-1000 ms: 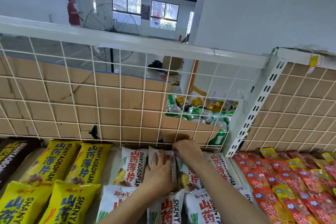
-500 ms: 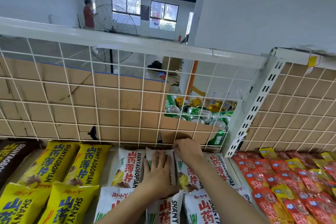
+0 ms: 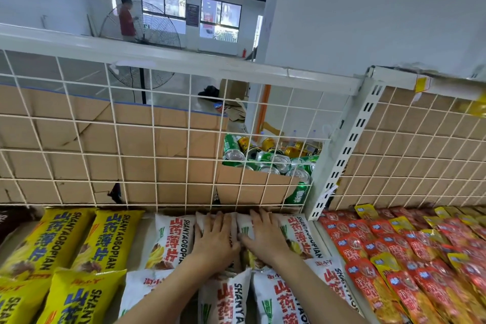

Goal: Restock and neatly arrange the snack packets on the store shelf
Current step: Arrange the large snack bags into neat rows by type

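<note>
Both hands pressed flat on white snack packets at the back of the shelf.

The left hand (image 3: 215, 241) and right hand (image 3: 265, 238) lie side by side, thumbs nearly touching, fingers spread and flat, gripping nothing, each on a white SHANYAOBOPIAN packet (image 3: 171, 239) against the white wire grid (image 3: 157, 155). Yellow SHANYAOBOPIAN packets (image 3: 110, 239) lie in rows to the left, and red and yellow sachets (image 3: 399, 258) fill the section to the right. Behind the grid, a cardboard box (image 3: 247, 187) holds green and gold drink cans (image 3: 273, 158).
</note>
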Demonstrator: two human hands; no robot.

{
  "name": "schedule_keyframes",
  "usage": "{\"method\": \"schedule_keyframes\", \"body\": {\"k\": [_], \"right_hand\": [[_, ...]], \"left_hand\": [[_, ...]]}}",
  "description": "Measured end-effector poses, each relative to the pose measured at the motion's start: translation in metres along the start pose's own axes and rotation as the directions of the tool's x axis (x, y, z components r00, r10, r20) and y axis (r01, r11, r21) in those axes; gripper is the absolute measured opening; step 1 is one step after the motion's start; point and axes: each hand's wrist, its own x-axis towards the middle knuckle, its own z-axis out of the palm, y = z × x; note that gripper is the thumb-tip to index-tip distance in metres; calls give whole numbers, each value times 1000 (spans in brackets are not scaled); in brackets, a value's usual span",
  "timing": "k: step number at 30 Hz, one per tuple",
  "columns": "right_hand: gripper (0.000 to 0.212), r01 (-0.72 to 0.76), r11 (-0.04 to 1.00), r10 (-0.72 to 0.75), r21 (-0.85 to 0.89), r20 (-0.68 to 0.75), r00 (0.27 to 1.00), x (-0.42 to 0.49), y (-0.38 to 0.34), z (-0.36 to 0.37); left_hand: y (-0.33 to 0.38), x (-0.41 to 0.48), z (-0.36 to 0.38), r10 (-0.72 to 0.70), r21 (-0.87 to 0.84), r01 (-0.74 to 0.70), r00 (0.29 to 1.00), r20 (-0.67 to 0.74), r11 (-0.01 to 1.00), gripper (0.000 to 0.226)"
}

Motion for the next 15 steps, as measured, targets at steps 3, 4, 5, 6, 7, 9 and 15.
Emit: {"method": "schedule_keyframes", "body": {"k": [3,4,5,6,7,9,15], "right_hand": [[75,8,999,-8,42,-14,1000,-1,3,-2],[73,7,999,-6,47,-29,1000,-2,3,-4],[70,4,999,-1,45,-62,998,-3,5,-7],[67,-8,999,12,40,-110,994,-4,8,-11],[63,-28,999,35,45,-162,986,-6,13,-16],[57,-104,991,120,87,-208,971,-10,27,-23],[68,-252,944,260,212,-15,965,-24,64,-22]], "left_hand": [[0,1,-3,4,-10,-4,1000,12,1000,68],[0,-1,-5,14,-18,-14,1000,-2,1000,67],[0,-3,-8,25,-24,-25,999,-30,999,64],[-1,-5,-11,32,-31,-34,997,-72,999,60],[-5,-8,-15,30,-41,-36,992,-125,999,57],[-20,-13,-23,-24,-76,7,975,-222,997,54],[-70,-26,-21,-316,-242,274,936,-156,931,68]]}}
